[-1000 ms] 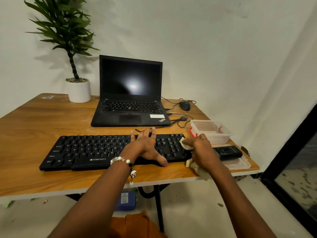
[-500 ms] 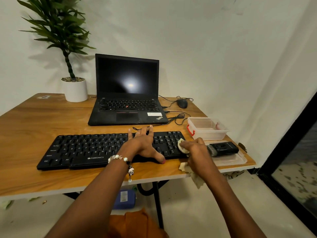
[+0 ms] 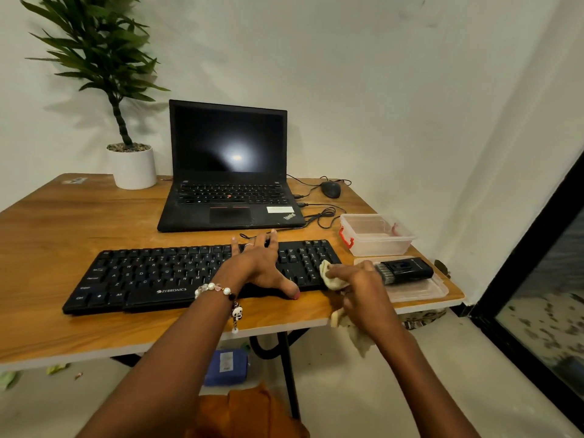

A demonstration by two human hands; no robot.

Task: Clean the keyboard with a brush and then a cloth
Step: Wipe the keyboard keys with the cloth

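White walls close in a wooden table (image 3: pixel 63 235), and near its front edge lies the keyboard (image 3: pixel 177 276), long, black, flat and stiff; I judge it light enough to skid under a wipe, so it wants pinning from above rather than lifting. That is what the left hand (image 3: pixel 259 263) does, fingers spread straight across the keys, thumb on the front lip. At the number-pad end the right hand (image 3: pixel 357 286) clutches a soft, pale cloth (image 3: pixel 330 275), bunched against the keys with a tail hanging off the table edge. Just right, a black brush (image 3: pixel 404 271) rests on a clear lid (image 3: pixel 420 290), beside an empty clear box (image 3: pixel 376 235). Behind stand a laptop (image 3: pixel 229 172), mouse (image 3: pixel 331 189) and potted plant (image 3: pixel 126 128).
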